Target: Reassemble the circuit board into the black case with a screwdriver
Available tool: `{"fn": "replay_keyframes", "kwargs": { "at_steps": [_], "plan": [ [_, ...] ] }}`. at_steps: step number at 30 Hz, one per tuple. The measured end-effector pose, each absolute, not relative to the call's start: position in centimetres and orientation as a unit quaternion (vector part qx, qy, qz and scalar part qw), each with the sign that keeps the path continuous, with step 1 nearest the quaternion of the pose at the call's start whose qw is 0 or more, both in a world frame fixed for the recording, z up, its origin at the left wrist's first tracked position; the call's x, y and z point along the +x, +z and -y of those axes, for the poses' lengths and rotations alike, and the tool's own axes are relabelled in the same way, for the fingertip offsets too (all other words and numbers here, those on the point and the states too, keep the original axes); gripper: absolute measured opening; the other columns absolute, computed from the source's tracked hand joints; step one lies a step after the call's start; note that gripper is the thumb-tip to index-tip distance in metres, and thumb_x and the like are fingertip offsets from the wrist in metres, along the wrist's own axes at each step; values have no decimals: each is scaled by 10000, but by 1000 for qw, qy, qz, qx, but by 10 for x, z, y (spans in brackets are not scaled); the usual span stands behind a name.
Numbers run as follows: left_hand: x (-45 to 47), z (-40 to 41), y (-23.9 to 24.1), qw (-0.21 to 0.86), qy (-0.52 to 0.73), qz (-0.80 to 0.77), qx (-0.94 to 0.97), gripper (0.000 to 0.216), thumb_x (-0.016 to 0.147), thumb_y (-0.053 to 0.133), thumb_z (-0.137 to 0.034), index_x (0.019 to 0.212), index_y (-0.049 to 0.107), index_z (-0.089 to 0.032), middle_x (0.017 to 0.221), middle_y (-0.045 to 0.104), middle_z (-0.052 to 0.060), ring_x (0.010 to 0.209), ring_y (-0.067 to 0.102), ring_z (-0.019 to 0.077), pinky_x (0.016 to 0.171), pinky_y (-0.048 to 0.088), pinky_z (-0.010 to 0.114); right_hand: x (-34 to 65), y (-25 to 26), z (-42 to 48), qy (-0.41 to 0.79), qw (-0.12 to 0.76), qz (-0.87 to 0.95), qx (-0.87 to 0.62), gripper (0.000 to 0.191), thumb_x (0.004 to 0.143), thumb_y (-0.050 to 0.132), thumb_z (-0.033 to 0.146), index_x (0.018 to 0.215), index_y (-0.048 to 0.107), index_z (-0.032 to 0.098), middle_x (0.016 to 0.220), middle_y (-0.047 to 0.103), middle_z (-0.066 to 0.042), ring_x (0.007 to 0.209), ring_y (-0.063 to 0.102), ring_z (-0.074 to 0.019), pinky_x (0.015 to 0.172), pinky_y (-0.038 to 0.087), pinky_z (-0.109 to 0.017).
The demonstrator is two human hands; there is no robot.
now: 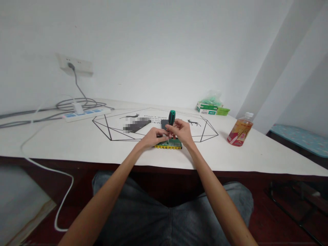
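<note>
One screwdriver (pixel 172 118), likely light, stiff, best held by its handle (pixel 172 114), is standing between right hand (pixel 181 131), pinching it, and left hand (pixel 153 136), grip unclear.

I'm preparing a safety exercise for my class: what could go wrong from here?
1. The screwdriver stands nearly upright in the right hand, above the green item; it could slip toward the left hand, whose fingers are close to its shaft.
2. The white cable hangs over the front edge of the table, so it might get snagged.
3. A wide sweep of the right hand could tip the bottle, though it is capped.
</note>
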State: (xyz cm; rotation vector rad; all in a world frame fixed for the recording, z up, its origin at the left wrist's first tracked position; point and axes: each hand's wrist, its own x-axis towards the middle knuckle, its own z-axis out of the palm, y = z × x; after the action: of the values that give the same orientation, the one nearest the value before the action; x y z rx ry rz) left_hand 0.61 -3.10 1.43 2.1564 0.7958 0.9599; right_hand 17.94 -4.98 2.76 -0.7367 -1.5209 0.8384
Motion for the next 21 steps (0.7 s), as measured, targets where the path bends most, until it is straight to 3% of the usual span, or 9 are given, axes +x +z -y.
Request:
{"fn": "replay_keyframes", "kwargs": {
  "at_steps": [6, 12, 21],
  "plan": [
    [8, 31, 12, 333, 385, -311, 802, 244, 777, 698, -341, 825, 813, -131, 824, 782, 89, 783, 695, 211, 787, 534, 339, 180, 32, 53, 382, 579, 654, -301, 483, 668, 792, 625, 759, 596, 193, 659, 693, -13, 419, 574, -113, 344, 352, -213],
    [10, 32, 12, 336, 404, -331, 784, 223, 713, 771, -352, 781, 807, -144, 801, 784, 88, 764, 692, 215, 767, 543, 344, 179, 31, 54, 359, 568, 664, -327, 440, 682, 788, 597, 694, 612, 195, 555, 614, 16, 442, 542, -114, 411, 423, -235],
    [7, 31, 13, 337, 376, -310, 805, 217, 758, 713, -346, 822, 814, -165, 852, 789, 80, 810, 700, 215, 820, 538, 351, 181, 28, 52, 373, 564, 665, -317, 452, 703, 758, 625, 720, 606, 200, 613, 655, 0, 416, 541, -109, 387, 422, -236]
  ]
}}
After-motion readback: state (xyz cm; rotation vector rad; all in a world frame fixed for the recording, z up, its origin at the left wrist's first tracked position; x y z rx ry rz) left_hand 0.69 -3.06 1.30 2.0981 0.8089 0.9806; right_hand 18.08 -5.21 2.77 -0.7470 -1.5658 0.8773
